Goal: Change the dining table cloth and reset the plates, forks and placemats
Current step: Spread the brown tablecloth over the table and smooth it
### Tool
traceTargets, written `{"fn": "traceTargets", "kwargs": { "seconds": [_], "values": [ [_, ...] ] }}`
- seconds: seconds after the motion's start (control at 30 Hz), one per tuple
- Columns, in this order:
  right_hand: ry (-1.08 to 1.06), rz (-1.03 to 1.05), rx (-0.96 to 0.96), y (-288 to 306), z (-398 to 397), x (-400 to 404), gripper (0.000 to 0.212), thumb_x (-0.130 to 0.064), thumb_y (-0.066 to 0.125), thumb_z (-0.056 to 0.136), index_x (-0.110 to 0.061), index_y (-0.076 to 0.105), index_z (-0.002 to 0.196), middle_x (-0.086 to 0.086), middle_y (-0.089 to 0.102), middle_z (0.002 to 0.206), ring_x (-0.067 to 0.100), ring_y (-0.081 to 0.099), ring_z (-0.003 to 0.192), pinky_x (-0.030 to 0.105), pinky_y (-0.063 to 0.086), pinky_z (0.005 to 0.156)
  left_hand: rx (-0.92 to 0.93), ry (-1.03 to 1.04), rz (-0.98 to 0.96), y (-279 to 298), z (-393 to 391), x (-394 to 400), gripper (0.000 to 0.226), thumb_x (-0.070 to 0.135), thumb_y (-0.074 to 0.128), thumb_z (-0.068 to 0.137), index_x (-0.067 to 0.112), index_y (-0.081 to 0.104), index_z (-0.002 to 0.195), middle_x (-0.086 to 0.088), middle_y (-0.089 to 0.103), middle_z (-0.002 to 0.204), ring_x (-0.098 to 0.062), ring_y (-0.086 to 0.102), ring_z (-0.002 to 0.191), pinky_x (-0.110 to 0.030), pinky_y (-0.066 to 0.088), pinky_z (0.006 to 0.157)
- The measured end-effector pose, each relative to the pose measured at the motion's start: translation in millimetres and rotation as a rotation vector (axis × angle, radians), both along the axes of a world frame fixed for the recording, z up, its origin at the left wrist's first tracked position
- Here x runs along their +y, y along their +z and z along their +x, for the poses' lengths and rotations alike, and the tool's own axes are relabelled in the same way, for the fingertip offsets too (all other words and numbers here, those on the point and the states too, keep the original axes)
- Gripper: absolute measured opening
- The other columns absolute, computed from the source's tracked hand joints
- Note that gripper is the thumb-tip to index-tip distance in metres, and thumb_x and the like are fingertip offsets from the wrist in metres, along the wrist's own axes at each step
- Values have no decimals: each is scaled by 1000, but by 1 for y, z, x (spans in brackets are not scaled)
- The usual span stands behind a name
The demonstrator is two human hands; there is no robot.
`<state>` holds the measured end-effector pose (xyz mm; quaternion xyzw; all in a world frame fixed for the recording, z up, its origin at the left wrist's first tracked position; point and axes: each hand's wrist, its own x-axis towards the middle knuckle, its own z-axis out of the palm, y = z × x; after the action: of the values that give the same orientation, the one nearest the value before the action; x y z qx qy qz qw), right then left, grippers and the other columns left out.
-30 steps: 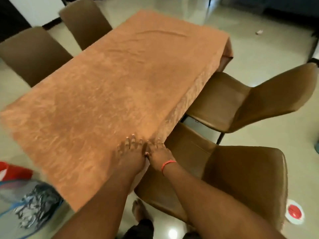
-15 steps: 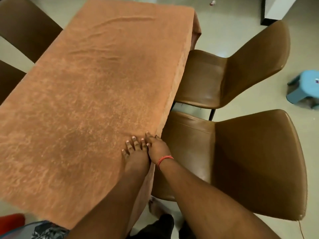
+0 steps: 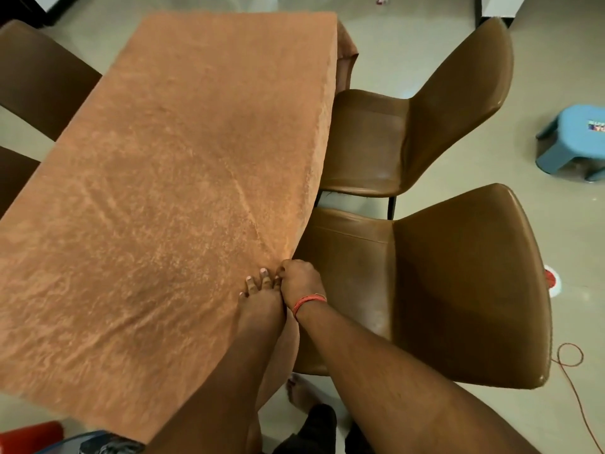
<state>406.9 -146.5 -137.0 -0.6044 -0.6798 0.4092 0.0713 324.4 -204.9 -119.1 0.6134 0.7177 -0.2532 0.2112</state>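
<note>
The orange-brown cloth [image 3: 170, 191] is lying spread over the whole counter, its far corner hanging in a fold and its right edge draping down beside the two chairs. By this showing, the cloth change is judged to be nearly done, with only the fit at the near right edge being adjusted. No plates, forks or placemats are being seen anywhere in the view, so the resetting is judged to be wholly left to do.

The left hand [image 3: 262, 293] is being held flat on the cloth at the counter's right edge, fingers straight and pressing down. The right hand [image 3: 299, 283], with a red thread band at the wrist, is being held just beside it, touching it, with fingers curled over the edge; the cloth is apparently being pinched there, as a long crease is running away from that spot across the top.

The cloth is looking soft and napped, like a mottled velvet, with faint ripples near the front. The near chair [image 3: 442, 283] and the far chair [image 3: 409, 126] are being shown as smooth, glossy brown, leather-like shells with curved backs. A small blue plastic stool [image 3: 573, 142] is standing on the pale tiled floor, well apart.
</note>
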Motion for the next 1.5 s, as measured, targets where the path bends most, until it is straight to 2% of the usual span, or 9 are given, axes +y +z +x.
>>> {"fn": "traceTargets", "kwargs": {
  "seconds": [0.2, 0.37, 0.5, 0.63, 0.73, 0.87, 1.03, 1.23, 1.5],
  "values": [
    [80, -35, -11, 2, 29, -5, 23, -20, 46, 95, -19, 67, 104, 11, 65, 107, 33, 63, 97, 36, 52, 81, -12, 52, 18, -1, 27, -5, 68, 32, 38, 102, 22, 2, 158, -2, -8, 166, -39, 1, 151, -59, 17, 119],
    [290, 4, -96, 1, 38, -11, 44, -23, 40, 101, -23, 42, 146, 10, 37, 149, 34, 43, 134, 42, 42, 108, -17, 134, 163, 0, 32, -25, 69, 38, 35, 99, 21, 2, 158, -2, -5, 166, -31, -3, 152, -60, 14, 117],
    [334, 103, -79, 14, 21, -20, 44, -25, 46, 98, -23, 44, 143, 11, 28, 158, 34, 38, 139, 43, 38, 112, -36, 246, 210, 7, 16, -44, 70, 42, 33, 97, 25, 2, 157, -1, -3, 166, -28, -3, 152, -58, 8, 119],
    [593, 157, -167, 27, -21, -29, 56, -31, 42, 100, -19, 29, 153, 11, 17, 164, 31, 21, 149, 42, 25, 120, -38, 384, 236, 23, -34, -70, 75, 58, 22, 91, 28, 2, 157, -1, -8, 165, -28, -3, 152, -56, 0, 119],
    [703, 244, -207, 30, -56, -37, 61, -36, 42, 101, -17, 23, 156, 14, 16, 163, 31, 22, 148, 41, 25, 120, -20, 495, 268, 34, -83, -93, 68, 44, 37, 99, 23, 9, 157, -7, -3, 166, -31, -1, 152, -57, 2, 118],
    [788, 328, -269, 28, -112, -48, 63, -40, 42, 101, -17, 21, 156, 12, 15, 164, 29, 22, 149, 41, 27, 119, -39, 629, 335, 38, -155, -118, 64, 42, 38, 100, 21, 16, 157, -9, 1, 166, -32, 0, 152, -58, 5, 118],
    [789, 364, -340, 19, -190, -58, 65, -45, 41, 99, -21, 21, 156, 9, 15, 165, 29, 19, 150, 44, 24, 120, -46, 658, 352, 22, -263, -127, 66, 45, 36, 100, 20, 15, 157, -11, 1, 166, -35, -2, 152, -59, -2, 119],
    [828, 408, -411, 5, -303, -66, 75, -56, 39, 95, -27, 10, 157, 5, 4, 166, 31, 4, 151, 52, 12, 121, -33, 617, 401, -2, -391, -124, 73, 59, 24, 97, 24, 3, 158, -8, -14, 165, -31, -21, 149, -60, -16, 115],
    [863, 360, -468, -8, -390, -76, 85, -68, 40, 87, -34, 4, 157, 6, -8, 166, 35, -7, 151, 59, 5, 118, -5, 573, 408, -24, -437, -130, 76, 69, 8, 93, 31, -2, 158, -4, -16, 165, -29, -23, 149, -65, -11, 113]
  ]
}}
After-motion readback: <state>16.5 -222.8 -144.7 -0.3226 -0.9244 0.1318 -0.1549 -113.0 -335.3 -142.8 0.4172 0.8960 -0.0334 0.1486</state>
